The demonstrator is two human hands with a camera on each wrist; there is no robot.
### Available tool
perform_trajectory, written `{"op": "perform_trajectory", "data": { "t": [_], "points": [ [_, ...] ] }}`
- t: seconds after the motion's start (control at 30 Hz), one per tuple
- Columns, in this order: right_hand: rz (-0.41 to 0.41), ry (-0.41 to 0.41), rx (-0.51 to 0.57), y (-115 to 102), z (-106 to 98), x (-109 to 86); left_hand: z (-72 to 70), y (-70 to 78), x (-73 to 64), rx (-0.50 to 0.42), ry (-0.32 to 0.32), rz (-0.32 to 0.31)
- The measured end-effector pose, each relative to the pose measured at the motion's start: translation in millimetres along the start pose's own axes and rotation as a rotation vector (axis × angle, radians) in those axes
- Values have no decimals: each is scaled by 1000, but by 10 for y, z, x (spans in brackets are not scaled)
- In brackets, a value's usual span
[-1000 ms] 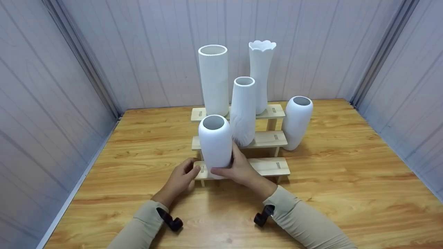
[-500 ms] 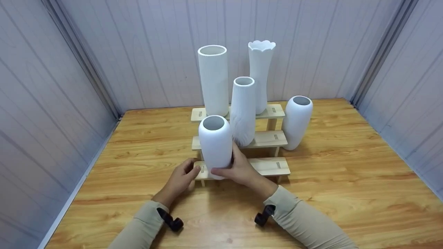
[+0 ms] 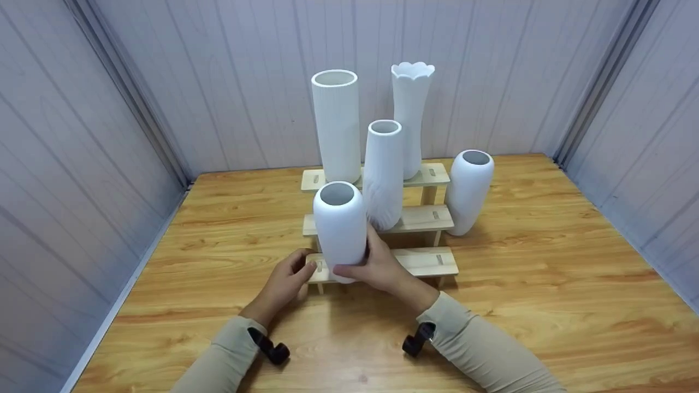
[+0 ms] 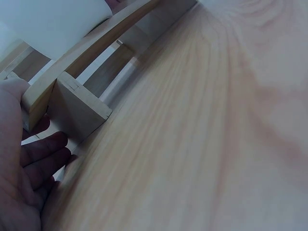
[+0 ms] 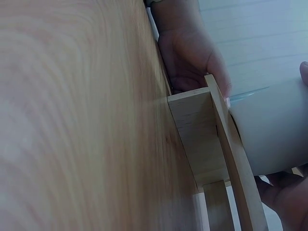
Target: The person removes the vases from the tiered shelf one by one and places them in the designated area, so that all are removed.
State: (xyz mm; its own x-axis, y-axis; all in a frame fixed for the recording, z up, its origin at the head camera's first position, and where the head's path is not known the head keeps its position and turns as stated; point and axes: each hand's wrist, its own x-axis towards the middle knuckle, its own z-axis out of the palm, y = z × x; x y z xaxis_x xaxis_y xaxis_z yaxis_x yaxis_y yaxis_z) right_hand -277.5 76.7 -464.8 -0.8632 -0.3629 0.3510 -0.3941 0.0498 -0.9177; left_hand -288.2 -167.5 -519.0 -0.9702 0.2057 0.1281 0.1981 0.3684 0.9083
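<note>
Gaping upward, white vase (image 3: 340,229) in the right grip (image 3: 379,266)

No readable text, label, brand, number or sign in any of the views.

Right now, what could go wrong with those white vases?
The right hand holds the front vase, which might bump the middle vase behind it. The front vase looks close to the front edge of the bottom shelf, so it could tip off. The left hand, gripping that shelf, might jolt it.
</note>
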Motion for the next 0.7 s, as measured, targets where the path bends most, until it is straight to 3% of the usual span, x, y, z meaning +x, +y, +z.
{"op": "perform_trajectory", "data": {
  "t": [0.7],
  "points": [
    [-14, 4, -3, -1, 8, 2, -3, -2, -6, 15, 3, 17]
  ]
}}
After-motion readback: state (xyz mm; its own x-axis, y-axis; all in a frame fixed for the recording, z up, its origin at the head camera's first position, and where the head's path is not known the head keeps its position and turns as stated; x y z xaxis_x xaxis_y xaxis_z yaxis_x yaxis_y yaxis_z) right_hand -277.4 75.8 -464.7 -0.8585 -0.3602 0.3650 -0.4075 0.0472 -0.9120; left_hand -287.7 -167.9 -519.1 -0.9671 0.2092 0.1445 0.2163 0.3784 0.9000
